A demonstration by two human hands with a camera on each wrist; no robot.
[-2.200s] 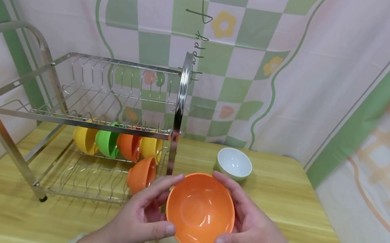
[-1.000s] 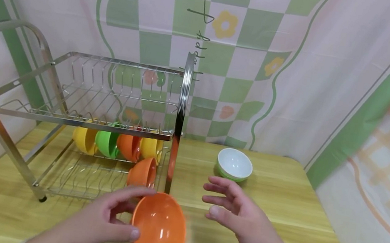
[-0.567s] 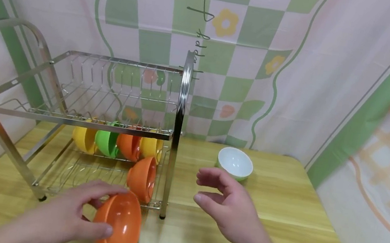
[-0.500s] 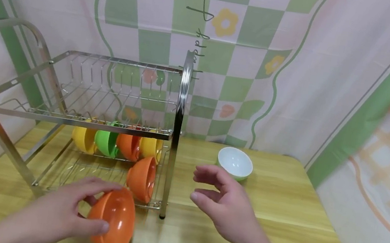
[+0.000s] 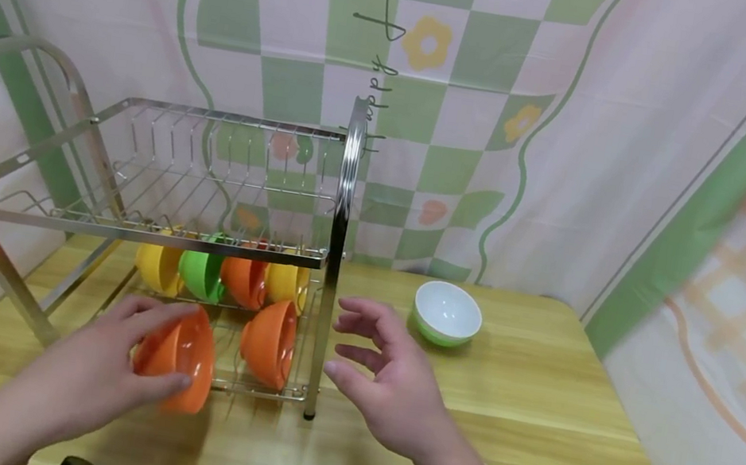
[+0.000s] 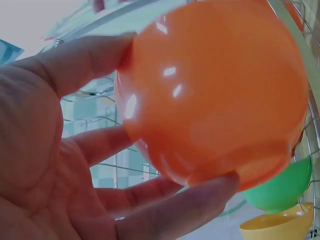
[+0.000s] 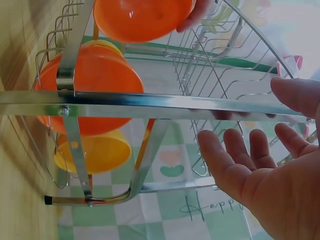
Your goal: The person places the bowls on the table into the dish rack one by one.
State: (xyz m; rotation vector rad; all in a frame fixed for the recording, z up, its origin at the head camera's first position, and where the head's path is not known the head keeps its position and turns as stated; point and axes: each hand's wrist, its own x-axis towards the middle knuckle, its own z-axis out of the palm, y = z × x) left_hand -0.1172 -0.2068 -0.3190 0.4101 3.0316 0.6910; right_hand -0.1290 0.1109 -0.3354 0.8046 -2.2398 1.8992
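My left hand (image 5: 100, 361) grips an orange bowl (image 5: 193, 357) between thumb and fingers, its opening tipped to the right. The bowl is at the front of the rack's lower tier; whether it touches the wires cannot be told. In the left wrist view, the thumb and fingers (image 6: 195, 205) press against the bowl's outer side (image 6: 215, 95). A second orange bowl (image 5: 268, 341) stands on its side to the right in the same tier. My right hand (image 5: 394, 384) hovers by the rack's right post, fingers loosely bent and holding nothing.
The two-tier metal dish rack (image 5: 342, 220) fills the left side. Behind, its lower tier holds a row of bowls: yellow (image 5: 158, 269), green (image 5: 201, 277), orange-red (image 5: 242, 283) and yellow (image 5: 286, 284). A green bowl with white inside (image 5: 446, 313) sits upright on the wooden table (image 5: 529, 449).
The orange bowl was held in both hands; the right hand let go. The left hand carried it left to the lower tier, turning it sideways. The right hand moved left toward the post.
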